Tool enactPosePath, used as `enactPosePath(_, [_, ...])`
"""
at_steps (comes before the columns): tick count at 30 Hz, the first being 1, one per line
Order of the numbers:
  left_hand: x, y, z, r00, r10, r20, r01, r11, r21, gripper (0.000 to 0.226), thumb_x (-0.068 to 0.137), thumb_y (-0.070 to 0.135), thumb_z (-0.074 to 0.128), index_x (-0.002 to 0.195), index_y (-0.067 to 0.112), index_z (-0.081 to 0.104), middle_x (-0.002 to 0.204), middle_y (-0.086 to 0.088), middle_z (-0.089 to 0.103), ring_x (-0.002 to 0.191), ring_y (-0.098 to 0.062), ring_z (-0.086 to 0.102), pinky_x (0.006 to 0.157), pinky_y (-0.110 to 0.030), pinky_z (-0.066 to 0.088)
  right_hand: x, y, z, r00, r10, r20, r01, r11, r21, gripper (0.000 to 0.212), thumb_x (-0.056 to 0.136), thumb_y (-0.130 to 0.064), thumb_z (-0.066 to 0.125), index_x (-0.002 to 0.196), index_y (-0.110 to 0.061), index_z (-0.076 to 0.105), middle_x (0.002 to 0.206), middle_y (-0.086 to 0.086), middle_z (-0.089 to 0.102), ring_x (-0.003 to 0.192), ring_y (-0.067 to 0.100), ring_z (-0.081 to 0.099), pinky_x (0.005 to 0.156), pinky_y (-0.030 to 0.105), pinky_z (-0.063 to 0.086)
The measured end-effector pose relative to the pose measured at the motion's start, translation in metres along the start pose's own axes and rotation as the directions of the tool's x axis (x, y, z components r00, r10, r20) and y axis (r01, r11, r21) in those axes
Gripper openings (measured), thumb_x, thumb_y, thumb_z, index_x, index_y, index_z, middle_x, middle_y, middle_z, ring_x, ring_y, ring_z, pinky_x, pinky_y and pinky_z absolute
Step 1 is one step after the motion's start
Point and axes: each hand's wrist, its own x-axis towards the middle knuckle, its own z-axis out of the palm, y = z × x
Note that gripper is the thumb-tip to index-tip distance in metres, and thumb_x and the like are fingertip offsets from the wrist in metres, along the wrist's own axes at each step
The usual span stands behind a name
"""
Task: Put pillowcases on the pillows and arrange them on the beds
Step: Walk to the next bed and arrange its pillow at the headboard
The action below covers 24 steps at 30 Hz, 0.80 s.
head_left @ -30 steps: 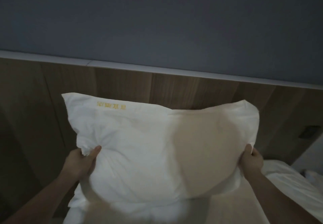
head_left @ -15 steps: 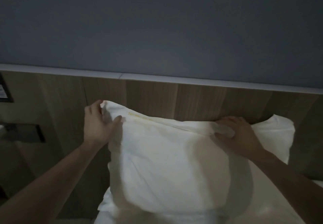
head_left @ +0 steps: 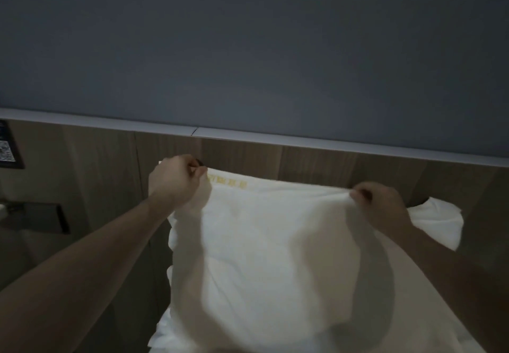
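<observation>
Both hands pinch the top edge of the white cased pillow (head_left: 275,242), left hand (head_left: 175,180) at its left corner, right hand (head_left: 381,205) toward the right, fingers curled on cloth, pillow upright against the wooden headboard (head_left: 316,165).
</observation>
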Motion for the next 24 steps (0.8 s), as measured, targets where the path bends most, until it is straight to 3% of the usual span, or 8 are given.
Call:
enactPosePath(4, [0.002,0.007,0.011,0.990,-0.137,0.032,0.138,0.988,-0.061,0.017,0.088,0.041,0.066,0.097,0.027,0.067,0.083,0.008,0.068,0.086,-0.026,0.067,0.070,-0.032,0.045,0.016,-0.019,0.010,0.975,0.211,-0.070,-0.199,0.969,0.145,0.012,0.083,-0.027,0.075,0.075,-0.019,0.069,0.067,-0.006,0.067,0.071,0.022,0.063,0.068,0.030,0.043])
enactPosePath(7, [-0.029,0.000,0.019,0.969,-0.242,0.046,0.242,0.903,-0.354,0.038,0.081,0.041,0.079,0.100,0.021,0.053,0.085,0.010,0.067,0.081,-0.018,0.065,0.074,-0.034,0.049,0.005,-0.021,0.018,0.972,0.209,-0.104,-0.188,0.965,0.184,0.009,0.082,-0.023,0.071,0.076,-0.020,0.065,0.075,-0.005,0.065,0.073,0.020,0.059,0.070,0.033,0.044])
enactPosePath(9, [-0.065,-0.017,0.028,0.916,-0.396,0.060,0.360,0.752,-0.552,0.050,0.079,0.040,0.086,0.101,0.016,0.049,0.090,0.004,0.065,0.087,-0.022,0.067,0.077,-0.037,0.051,-0.004,-0.015,0.023,0.972,0.195,-0.130,-0.172,0.970,0.173,0.006,0.082,-0.023,0.070,0.078,-0.023,0.065,0.085,-0.004,0.062,0.078,0.020,0.058,0.073,0.035,0.045])
enactPosePath(11, [-0.105,-0.039,0.040,0.799,-0.559,0.222,0.546,0.519,-0.658,0.060,0.079,0.043,0.088,0.111,0.013,0.047,0.101,0.000,0.061,0.094,-0.024,0.065,0.082,-0.036,0.050,-0.007,-0.012,0.029,0.971,0.191,-0.142,-0.170,0.974,0.153,0.006,0.083,-0.026,0.070,0.080,-0.025,0.065,0.092,-0.002,0.058,0.079,0.021,0.058,0.075,0.034,0.045])
enactPosePath(14, [-0.158,-0.050,0.058,0.684,-0.470,0.558,0.724,0.343,-0.599,0.056,0.086,0.045,0.080,0.125,0.014,0.056,0.113,0.003,0.068,0.099,-0.016,0.066,0.093,-0.035,0.050,-0.007,-0.015,0.033,0.969,0.196,-0.153,-0.177,0.976,0.130,0.006,0.085,-0.029,0.070,0.081,-0.026,0.067,0.098,0.000,0.056,0.081,0.022,0.058,0.078,0.034,0.045])
enactPosePath(17, [-0.182,-0.051,0.070,0.703,-0.411,0.580,0.701,0.538,-0.468,0.028,0.093,0.043,0.074,0.107,0.020,0.070,0.097,0.008,0.072,0.105,-0.017,0.067,0.098,-0.028,0.046,-0.006,-0.013,0.037,0.967,0.199,-0.162,-0.182,0.977,0.112,0.009,0.086,-0.032,0.072,0.081,-0.025,0.069,0.094,0.003,0.060,0.085,0.027,0.061,0.081,0.038,0.048])
enactPosePath(20, [-0.169,-0.062,0.070,0.793,-0.401,0.459,0.562,0.773,-0.295,0.066,0.088,0.071,0.053,0.087,0.009,0.075,0.083,-0.001,0.077,0.091,-0.025,0.074,0.085,-0.036,0.055,-0.004,-0.012,0.038,0.964,0.197,-0.179,-0.172,0.974,0.144,0.010,0.088,-0.033,0.071,0.084,-0.023,0.069,0.089,0.004,0.065,0.086,0.030,0.063,0.082,0.038,0.048])
enactPosePath(24, [-0.161,-0.068,0.069,0.831,-0.378,0.407,0.532,0.754,-0.385,0.055,0.095,0.054,0.063,0.059,0.013,0.062,0.049,0.008,0.063,0.057,-0.012,0.064,0.063,-0.033,0.050,0.005,-0.015,0.032,0.927,0.248,-0.280,-0.194,0.959,0.208,0.013,0.089,-0.030,0.068,0.086,-0.017,0.069,0.085,0.005,0.067,0.086,0.031,0.064,0.082,0.035,0.044])
